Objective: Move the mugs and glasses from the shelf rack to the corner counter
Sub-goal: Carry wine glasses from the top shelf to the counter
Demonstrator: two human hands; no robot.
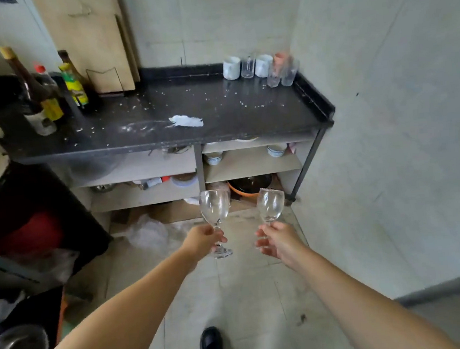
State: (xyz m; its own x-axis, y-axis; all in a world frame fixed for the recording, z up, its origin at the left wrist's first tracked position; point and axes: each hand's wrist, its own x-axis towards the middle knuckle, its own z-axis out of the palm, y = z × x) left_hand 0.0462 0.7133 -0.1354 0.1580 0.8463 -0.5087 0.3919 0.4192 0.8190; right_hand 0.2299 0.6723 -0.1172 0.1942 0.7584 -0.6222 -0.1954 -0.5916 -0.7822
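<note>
My left hand grips the stem of a clear wine glass, held upright in front of the counter. My right hand holds a second clear wine glass by its stem, also upright. Both glasses hang over the floor, below the black corner counter. In the counter's far right corner stand two white mugs, a small clear glass, two clear tumblers and a pink cup.
Several sauce and oil bottles crowd the counter's left end. A white smear and crumbs lie mid-counter. Shelves below hold bowls and pans. A dark cabinet stands left, a wall on the right. My shoe is on the tiled floor.
</note>
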